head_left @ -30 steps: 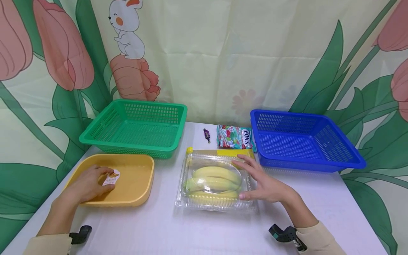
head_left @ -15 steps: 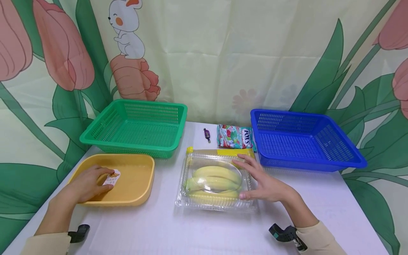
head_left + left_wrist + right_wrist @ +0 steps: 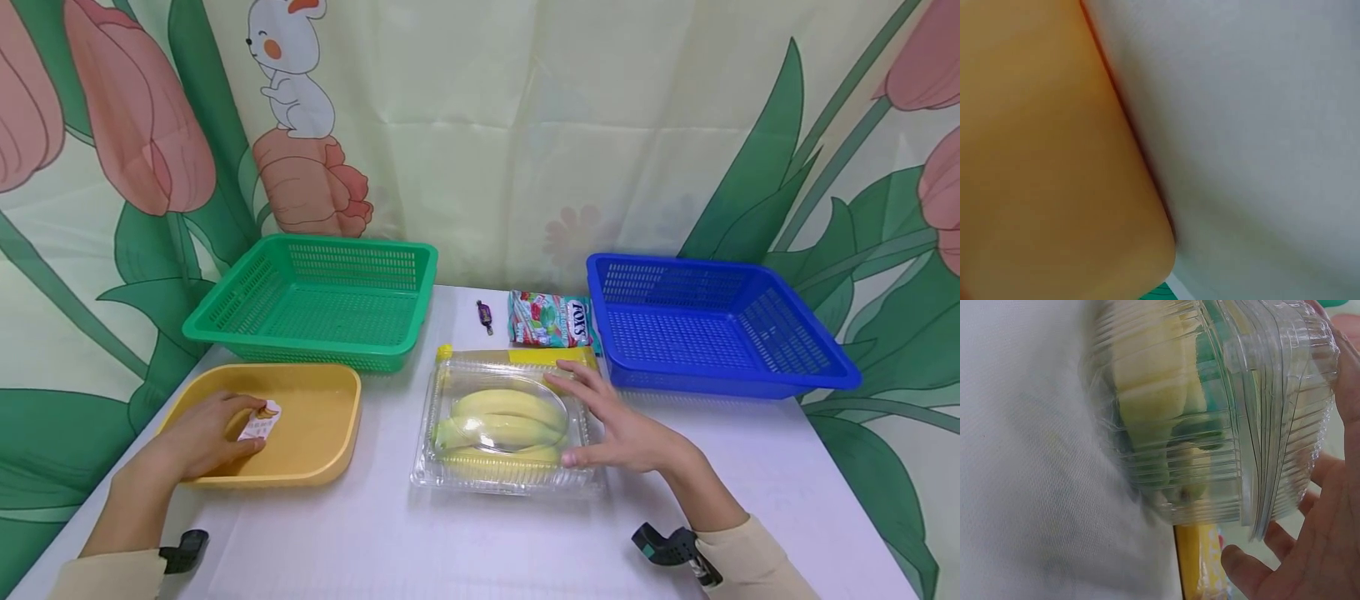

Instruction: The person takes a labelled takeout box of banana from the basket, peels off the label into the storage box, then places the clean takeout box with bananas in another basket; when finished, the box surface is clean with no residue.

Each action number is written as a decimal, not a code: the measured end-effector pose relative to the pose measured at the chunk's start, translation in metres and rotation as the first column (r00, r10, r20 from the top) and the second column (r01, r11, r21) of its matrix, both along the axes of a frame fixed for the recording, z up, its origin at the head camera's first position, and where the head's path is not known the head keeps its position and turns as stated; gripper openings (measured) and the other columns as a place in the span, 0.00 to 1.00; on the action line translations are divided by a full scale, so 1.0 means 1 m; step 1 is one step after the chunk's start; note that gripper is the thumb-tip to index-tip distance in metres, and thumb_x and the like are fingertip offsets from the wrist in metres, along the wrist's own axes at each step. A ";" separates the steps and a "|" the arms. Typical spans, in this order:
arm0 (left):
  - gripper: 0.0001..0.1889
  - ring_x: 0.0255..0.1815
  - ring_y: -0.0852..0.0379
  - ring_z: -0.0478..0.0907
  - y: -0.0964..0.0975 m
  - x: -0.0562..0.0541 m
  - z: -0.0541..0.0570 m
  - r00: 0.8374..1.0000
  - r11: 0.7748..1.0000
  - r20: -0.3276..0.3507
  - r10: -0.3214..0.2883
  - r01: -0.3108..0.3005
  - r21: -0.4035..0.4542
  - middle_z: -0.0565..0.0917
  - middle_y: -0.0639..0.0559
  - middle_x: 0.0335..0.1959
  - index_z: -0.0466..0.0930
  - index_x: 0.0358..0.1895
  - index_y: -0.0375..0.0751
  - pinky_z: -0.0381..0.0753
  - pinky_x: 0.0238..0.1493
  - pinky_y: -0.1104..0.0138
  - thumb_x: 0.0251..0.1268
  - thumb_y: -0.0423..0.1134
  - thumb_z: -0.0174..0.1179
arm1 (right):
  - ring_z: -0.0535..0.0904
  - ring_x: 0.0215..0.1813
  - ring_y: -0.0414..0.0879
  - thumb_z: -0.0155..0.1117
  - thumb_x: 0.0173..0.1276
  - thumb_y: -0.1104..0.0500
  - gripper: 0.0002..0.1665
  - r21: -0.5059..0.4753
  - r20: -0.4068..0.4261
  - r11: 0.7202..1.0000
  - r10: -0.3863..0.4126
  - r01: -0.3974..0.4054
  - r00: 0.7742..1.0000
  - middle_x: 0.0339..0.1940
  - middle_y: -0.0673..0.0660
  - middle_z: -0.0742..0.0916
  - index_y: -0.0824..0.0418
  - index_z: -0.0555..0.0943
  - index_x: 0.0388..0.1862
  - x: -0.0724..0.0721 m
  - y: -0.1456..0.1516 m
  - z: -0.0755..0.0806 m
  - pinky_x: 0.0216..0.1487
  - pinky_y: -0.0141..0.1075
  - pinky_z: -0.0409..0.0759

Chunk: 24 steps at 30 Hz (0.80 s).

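Observation:
My left hand (image 3: 206, 433) reaches into the yellow tray (image 3: 324, 425) at the left. Between its thumb and fingers it pinches a small white packet (image 3: 259, 422) with an orange-brown picture and print. The left wrist view has the tray's wall (image 3: 1066, 169) but neither hand nor packet. Spread wide, my right hand (image 3: 626, 425) rests at the right side of a clear plastic clamshell box (image 3: 431, 471), fingers over its lid. Bananas (image 3: 502, 421) lie inside the box. In the right wrist view the fingers pass partly behind the box's ribbed edge.
Behind the tray stands a green basket (image 3: 408, 329); a blue basket (image 3: 750, 385) is at the back right. Between them lie a small purple wrapped candy (image 3: 484, 317) and a FOX'S candy bag (image 3: 551, 321). A yellow-edged packet (image 3: 540, 357) sits behind the clamshell box.
The left forearm has shifted slightly left since the first frame, with the packet still between the fingers. The whole head view has drifted a little. The right hand stays at the clamshell box.

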<state>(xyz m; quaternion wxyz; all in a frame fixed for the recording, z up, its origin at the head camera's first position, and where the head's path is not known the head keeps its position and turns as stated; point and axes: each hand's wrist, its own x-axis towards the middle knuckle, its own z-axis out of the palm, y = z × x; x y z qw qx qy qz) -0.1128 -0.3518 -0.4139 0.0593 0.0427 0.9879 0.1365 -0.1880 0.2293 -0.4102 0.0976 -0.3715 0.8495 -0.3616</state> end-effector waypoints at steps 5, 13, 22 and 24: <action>0.38 0.64 0.23 0.65 -0.001 -0.001 0.002 1.000 1.000 -0.004 -0.006 0.006 -0.004 0.70 0.21 0.65 0.76 0.65 0.28 0.66 0.64 0.29 0.58 0.50 0.74 | 0.42 0.82 0.71 0.79 0.58 0.45 0.59 -0.004 0.006 1.000 -0.003 0.003 1.000 0.85 0.54 0.50 0.44 0.58 0.84 0.002 0.000 0.001 0.64 0.80 0.60; 0.39 0.64 0.23 0.65 -0.004 -0.001 0.005 1.000 1.000 0.017 -0.011 0.011 -0.004 0.69 0.21 0.65 0.75 0.67 0.27 0.66 0.64 0.29 0.59 0.52 0.73 | 0.43 0.82 0.71 0.79 0.59 0.44 0.59 0.003 -0.002 1.000 0.006 -0.006 1.000 0.85 0.56 0.50 0.44 0.57 0.84 0.002 0.000 0.004 0.63 0.81 0.60; 0.35 0.63 0.23 0.65 -0.005 0.000 0.005 0.999 1.000 0.036 -0.015 0.015 0.025 0.68 0.21 0.65 0.75 0.67 0.29 0.66 0.63 0.28 0.63 0.50 0.70 | 0.45 0.82 0.69 0.79 0.59 0.44 0.59 0.017 -0.009 1.000 0.012 -0.012 1.000 0.85 0.55 0.50 0.44 0.57 0.84 0.000 0.000 0.004 0.64 0.80 0.61; 0.33 0.64 0.23 0.65 -0.006 0.000 0.004 0.999 0.999 0.036 -0.025 0.023 0.035 0.69 0.21 0.65 0.76 0.67 0.29 0.66 0.63 0.29 0.66 0.50 0.69 | 0.45 0.82 0.69 0.79 0.59 0.44 0.59 0.021 -0.009 1.000 0.012 -0.012 1.000 0.85 0.55 0.50 0.44 0.57 0.84 0.001 0.000 0.005 0.64 0.80 0.61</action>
